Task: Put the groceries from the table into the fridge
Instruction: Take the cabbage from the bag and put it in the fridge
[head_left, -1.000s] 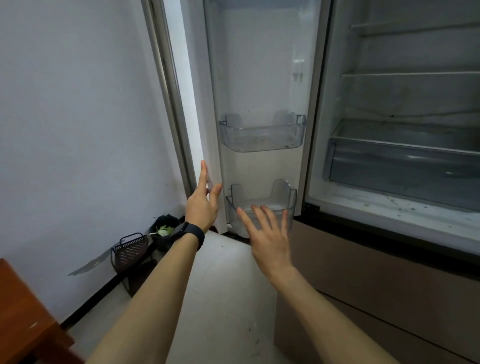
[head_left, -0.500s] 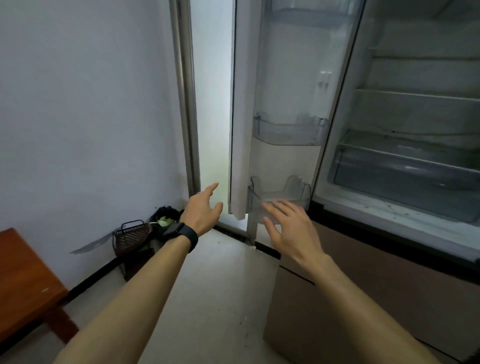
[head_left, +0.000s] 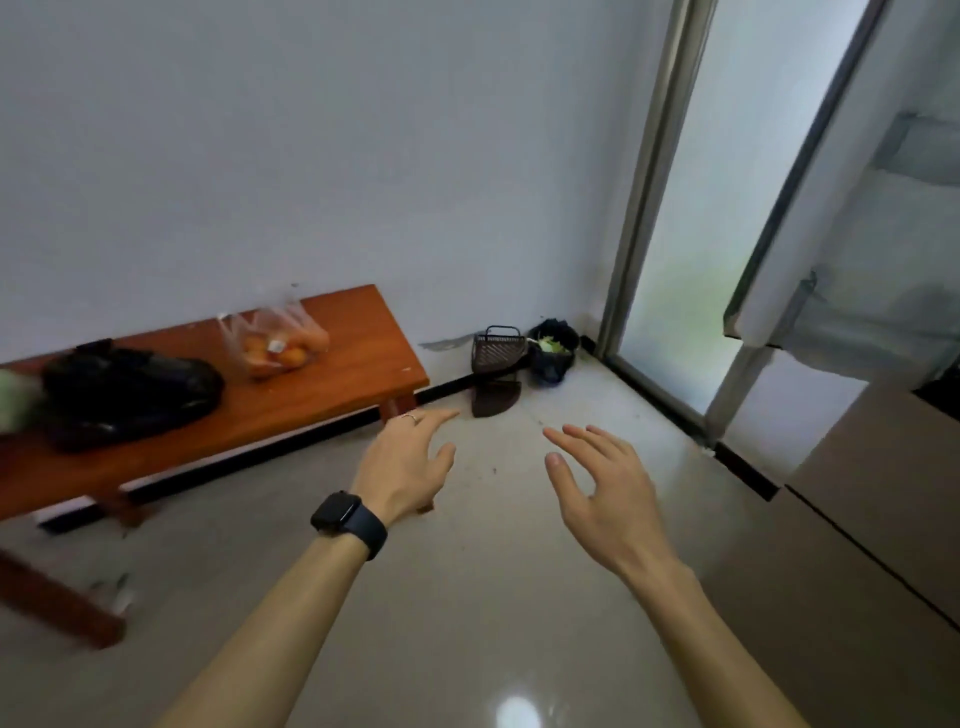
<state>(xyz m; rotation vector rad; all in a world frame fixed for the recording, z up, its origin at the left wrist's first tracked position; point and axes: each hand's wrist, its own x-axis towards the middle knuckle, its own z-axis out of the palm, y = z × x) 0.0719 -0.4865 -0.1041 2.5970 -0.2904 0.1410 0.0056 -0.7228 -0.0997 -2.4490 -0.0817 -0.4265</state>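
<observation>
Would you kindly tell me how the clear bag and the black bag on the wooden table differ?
The clear bag is see-through and shows orange fruit; the black bag is opaque and hides its contents. The clear bag is bunched upward, while the black bag lies low and spreads wider. The clear bag sits nearer the wall, the black bag nearer the front edge. Both rest on the table.

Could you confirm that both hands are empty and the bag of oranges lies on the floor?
Not quite: the head view shows the bag of oranges on the wooden table, not the floor. The left hand and right hand are empty.
</observation>
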